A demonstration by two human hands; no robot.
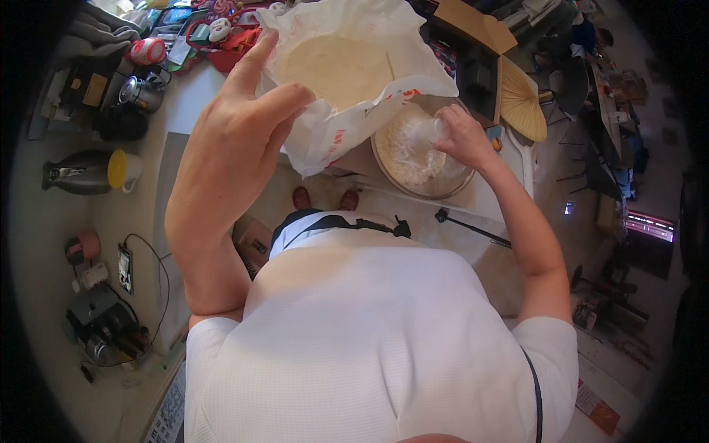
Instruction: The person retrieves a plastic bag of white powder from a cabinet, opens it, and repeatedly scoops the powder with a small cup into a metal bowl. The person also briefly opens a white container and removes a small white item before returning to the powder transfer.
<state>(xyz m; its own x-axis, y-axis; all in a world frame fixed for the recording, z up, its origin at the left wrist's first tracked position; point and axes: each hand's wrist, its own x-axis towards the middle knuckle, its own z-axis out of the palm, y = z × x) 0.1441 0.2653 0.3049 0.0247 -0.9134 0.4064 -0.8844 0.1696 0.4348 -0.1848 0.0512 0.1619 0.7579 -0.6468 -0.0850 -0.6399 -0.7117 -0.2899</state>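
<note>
- White plastic bag, pale powder inside, top centre.
- Left hand, upper left of centre, grips the bag's edge.
- Right hand, upper right of centre, grasps a small translucent cup over the powder-filled round bowl.
- Pleated fan, upper right.
</note>
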